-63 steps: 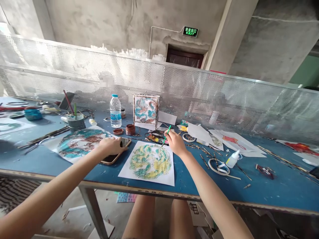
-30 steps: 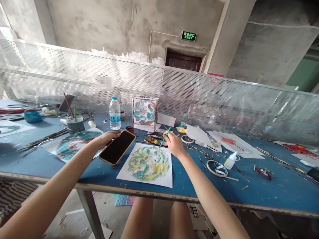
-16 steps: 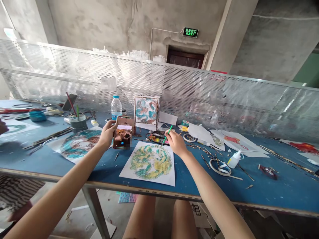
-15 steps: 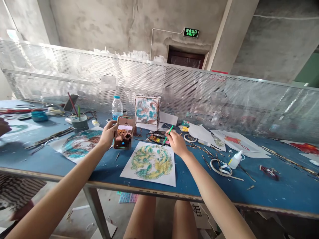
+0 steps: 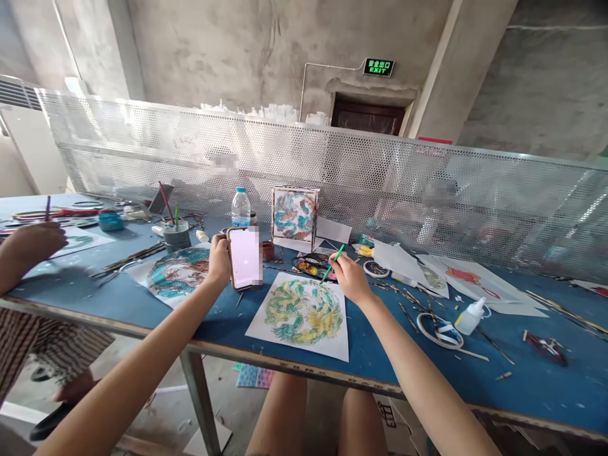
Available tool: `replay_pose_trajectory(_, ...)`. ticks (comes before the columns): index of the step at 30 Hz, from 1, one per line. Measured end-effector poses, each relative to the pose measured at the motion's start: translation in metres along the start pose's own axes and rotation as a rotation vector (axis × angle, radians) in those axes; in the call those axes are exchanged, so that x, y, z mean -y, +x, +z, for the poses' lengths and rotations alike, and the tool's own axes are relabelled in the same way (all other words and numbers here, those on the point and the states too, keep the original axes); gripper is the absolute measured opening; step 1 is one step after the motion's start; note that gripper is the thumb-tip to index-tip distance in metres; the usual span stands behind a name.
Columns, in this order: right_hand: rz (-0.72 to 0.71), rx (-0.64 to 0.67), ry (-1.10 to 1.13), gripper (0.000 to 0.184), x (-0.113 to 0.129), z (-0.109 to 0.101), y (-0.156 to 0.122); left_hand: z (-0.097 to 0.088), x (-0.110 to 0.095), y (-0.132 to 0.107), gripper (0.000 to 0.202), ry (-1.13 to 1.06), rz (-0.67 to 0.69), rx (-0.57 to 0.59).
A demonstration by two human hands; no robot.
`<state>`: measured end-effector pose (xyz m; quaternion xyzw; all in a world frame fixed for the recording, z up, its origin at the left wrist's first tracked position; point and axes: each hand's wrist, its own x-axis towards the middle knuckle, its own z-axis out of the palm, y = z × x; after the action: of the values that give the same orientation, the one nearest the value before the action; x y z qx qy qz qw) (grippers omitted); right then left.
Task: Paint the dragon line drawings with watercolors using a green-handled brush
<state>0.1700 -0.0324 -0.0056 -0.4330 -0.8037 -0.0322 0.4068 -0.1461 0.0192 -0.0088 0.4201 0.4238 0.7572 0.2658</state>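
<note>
Left hand (image 5: 219,258) gripping phone (image 5: 245,257) upright above blue tabletop (image 5: 522,386), fingers wrapped round its edge (screen lit). Right hand (image 5: 350,278) pinching green brush (image 5: 333,263), tip at paint palette (image 5: 313,265), beside yellow-green painting (image 5: 303,311)

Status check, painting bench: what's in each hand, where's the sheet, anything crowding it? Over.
Left hand holds phone upright. Right hand grips green brush. Painted sheet flat between hands. Paint tray beyond it.

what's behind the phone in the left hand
Behind the phone, a water bottle stands on the blue table, with a brown paint jar to its right. The bottle's base and the table there are hidden.
</note>
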Motion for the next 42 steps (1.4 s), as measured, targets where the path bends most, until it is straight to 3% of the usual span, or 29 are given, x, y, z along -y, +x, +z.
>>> replay_pose_trajectory(3,-0.002,0.004,0.003,0.023,0.002,-0.001,0.000,0.003,-0.009,-0.008,0.026,-0.023,0.045,0.041)
replay_pose_trajectory(6,-0.009,-0.001,0.006,0.023,0.002,-0.001,0.000,0.005,-0.019,-0.015,0.041,0.024,0.084,0.153)
replay_pose_trajectory(11,-0.010,-0.013,0.007,0.022,0.000,0.001,0.000,0.008,-0.024,-0.015,0.049,-0.097,0.018,0.288)
replay_pose_trajectory(15,-0.011,-0.028,0.003,0.023,-0.002,0.002,-0.001,0.011,-0.026,-0.014,0.042,-0.225,-0.100,0.305)
replay_pose_trajectory(19,-0.015,-0.082,0.000,0.024,-0.003,0.000,-0.001,0.012,-0.028,-0.015,0.034,-0.235,-0.265,0.285)
replay_pose_trajectory(23,-0.017,-0.101,0.005,0.024,-0.001,-0.002,-0.001,0.013,-0.024,-0.014,0.030,-0.209,-0.336,0.252)
replay_pose_trajectory(32,-0.029,-0.077,0.008,0.024,-0.003,0.000,-0.002,0.011,-0.019,-0.012,0.034,-0.179,-0.329,0.302)
replay_pose_trajectory(37,-0.028,-0.071,0.016,0.024,-0.002,0.000,-0.001,0.011,-0.016,-0.012,0.033,-0.143,-0.409,0.359)
replay_pose_trajectory(42,-0.027,-0.091,0.006,0.024,-0.001,-0.003,-0.001,0.007,-0.008,-0.006,0.023,-0.078,-0.387,0.281)
